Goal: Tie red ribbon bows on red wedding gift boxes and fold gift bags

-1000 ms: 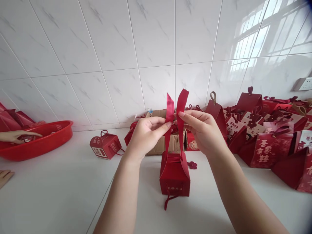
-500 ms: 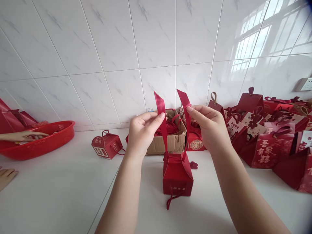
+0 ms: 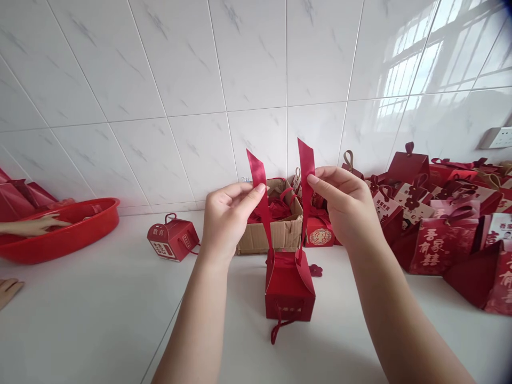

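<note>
A small red gift box (image 3: 289, 293) stands upright on the white surface, with a red cord hanging at its front. Two ends of a red ribbon (image 3: 265, 226) rise from its top, spread into a V. My left hand (image 3: 230, 216) pinches the left end between thumb and fingers. Between thumb and forefinger of my right hand (image 3: 346, 200) is the other ribbon end, its tip standing up above the fingers. Just behind the box's right side lies a dark red flower-shaped piece (image 3: 316, 270).
Behind the box stands a cardboard box (image 3: 272, 238) of red ribbons. Many red gift boxes (image 3: 434, 242) crowd the right side. To the left are a printed red box (image 3: 174, 238) and a red plastic basket (image 3: 80, 239), with another person's hand (image 3: 46, 224) in it. Another hand (image 3: 8, 290) rests at the left edge.
My hands have moved slightly apart, spreading the ribbon ends wider. The other person's hand in the basket has shifted left. The view has turned a little to the right.
</note>
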`<control>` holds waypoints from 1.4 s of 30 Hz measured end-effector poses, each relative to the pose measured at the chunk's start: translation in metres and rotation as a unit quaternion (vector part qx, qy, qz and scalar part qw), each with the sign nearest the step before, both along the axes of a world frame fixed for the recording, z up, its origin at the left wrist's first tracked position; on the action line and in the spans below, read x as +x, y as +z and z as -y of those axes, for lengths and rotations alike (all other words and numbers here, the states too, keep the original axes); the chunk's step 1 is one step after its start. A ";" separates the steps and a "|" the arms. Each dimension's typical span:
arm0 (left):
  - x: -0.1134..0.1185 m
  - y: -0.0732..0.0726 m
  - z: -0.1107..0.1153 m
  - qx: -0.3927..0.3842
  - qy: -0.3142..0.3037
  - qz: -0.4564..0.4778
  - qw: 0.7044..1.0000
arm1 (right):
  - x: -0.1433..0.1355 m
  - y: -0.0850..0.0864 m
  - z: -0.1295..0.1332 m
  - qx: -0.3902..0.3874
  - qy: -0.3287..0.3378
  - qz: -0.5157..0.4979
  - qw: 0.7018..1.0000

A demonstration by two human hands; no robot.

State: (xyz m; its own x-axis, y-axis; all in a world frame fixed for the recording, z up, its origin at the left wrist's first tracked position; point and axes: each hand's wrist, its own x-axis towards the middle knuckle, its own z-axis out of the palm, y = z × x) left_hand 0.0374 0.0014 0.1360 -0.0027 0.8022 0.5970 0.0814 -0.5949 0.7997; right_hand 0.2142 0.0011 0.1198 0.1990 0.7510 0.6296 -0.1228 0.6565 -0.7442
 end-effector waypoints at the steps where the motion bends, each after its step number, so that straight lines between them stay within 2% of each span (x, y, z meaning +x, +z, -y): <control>1: 0.000 0.001 0.001 0.002 0.001 -0.001 1.000 | 0.000 0.000 0.000 0.001 0.000 0.001 1.000; 21: 0.000 0.008 0.013 -0.006 0.033 0.000 0.999 | 0.005 0.001 0.001 -0.007 0.082 0.011 0.997; 28: 0.001 0.005 0.008 0.008 0.037 -0.004 0.999 | 0.005 0.001 0.000 -0.007 0.053 0.006 0.999; 34: -0.001 0.000 0.002 -0.011 -0.005 -0.046 0.999 | 0.008 0.001 0.000 -0.003 0.051 -0.004 0.999; 42: -0.001 -0.001 0.001 -0.016 -0.014 -0.077 0.997 | 0.013 0.001 -0.003 0.000 0.036 0.015 0.999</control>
